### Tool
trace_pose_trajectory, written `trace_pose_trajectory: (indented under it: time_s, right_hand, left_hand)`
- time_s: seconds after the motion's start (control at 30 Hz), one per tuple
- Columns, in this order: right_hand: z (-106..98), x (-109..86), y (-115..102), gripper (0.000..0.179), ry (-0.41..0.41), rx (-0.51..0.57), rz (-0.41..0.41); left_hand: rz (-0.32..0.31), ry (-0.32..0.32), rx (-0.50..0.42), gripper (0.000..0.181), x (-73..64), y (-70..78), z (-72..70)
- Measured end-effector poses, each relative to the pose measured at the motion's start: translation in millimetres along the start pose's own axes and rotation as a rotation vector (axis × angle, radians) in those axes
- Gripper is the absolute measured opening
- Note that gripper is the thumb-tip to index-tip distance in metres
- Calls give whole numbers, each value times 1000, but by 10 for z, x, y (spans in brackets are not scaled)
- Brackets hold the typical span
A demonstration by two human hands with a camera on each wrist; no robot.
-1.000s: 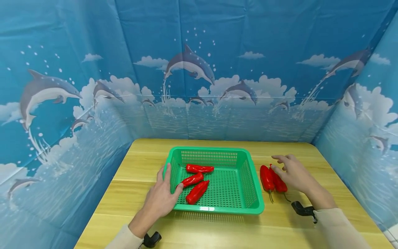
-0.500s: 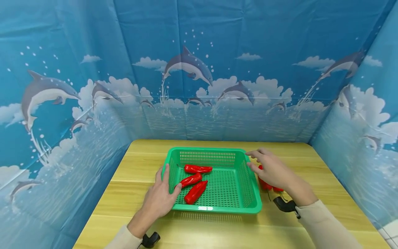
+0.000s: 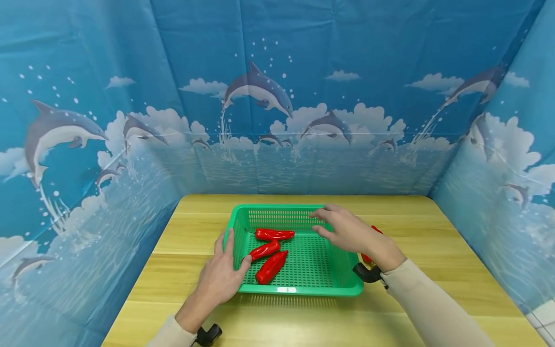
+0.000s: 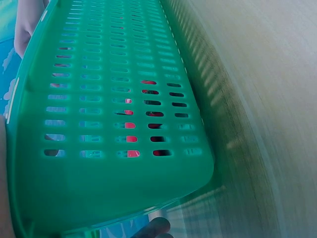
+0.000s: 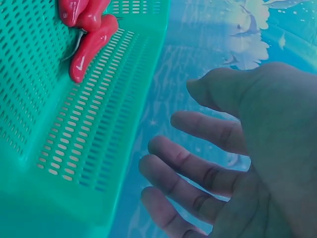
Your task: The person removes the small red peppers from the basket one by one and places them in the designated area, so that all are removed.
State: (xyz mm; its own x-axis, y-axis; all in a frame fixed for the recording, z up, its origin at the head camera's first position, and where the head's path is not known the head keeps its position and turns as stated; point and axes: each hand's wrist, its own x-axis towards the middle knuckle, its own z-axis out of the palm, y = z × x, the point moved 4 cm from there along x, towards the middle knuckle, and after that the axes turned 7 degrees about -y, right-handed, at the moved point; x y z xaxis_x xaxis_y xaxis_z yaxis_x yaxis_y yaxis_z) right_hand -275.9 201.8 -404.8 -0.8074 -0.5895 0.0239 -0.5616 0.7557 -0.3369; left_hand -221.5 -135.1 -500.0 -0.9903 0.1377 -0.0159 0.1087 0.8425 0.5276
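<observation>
A green plastic basket [image 3: 299, 290] with slotted walls sits on the table, three red chili peppers [image 3: 271, 268] lying in its left half. At its left end my left hand [image 3: 218, 279] holds the rim, thumb over the inner side and fingers along the outside. My right hand [image 3: 349, 231] hovers over the basket's right end, fingers loosely spread and nothing in them, as the right wrist view confirms. More red peppers [image 3: 376, 229] lie on the table just right of the basket, mostly hidden behind my right hand and wrist.
A wooden table [image 3: 182, 241] carries everything. Blue dolphin-print curtains [image 3: 260, 159] enclose its back and both sides. A black wrist camera mount [image 3: 366, 273] on my right wrist overlaps the basket's right edge in the head view.
My right hand has moved left, from over the peppers on the table to above the right part of the basket. My left hand, the basket and its peppers stay put.
</observation>
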Motion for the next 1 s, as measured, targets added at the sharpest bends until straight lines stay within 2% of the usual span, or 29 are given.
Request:
trace_pose_trajectory:
  time_s: [0.2, 0.63, 0.77, 1.0]
  right_hand:
    - [88, 153, -6, 39, -66, 39, -7]
    - [334, 547, -124, 47, -237, 64, -91]
    - [424, 629, -169, 51, -299, 83, -115]
    - [570, 727, -307, 49, -351, 82, -170]
  left_hand:
    - [-5, 5, -6, 101, 1, 0, 2]
    - [-8, 16, 12, 101, 12, -11, -9]
    - [-10, 10, 7, 101, 10, -12, -4]
    - [-8, 13, 15, 101, 13, -14, -16]
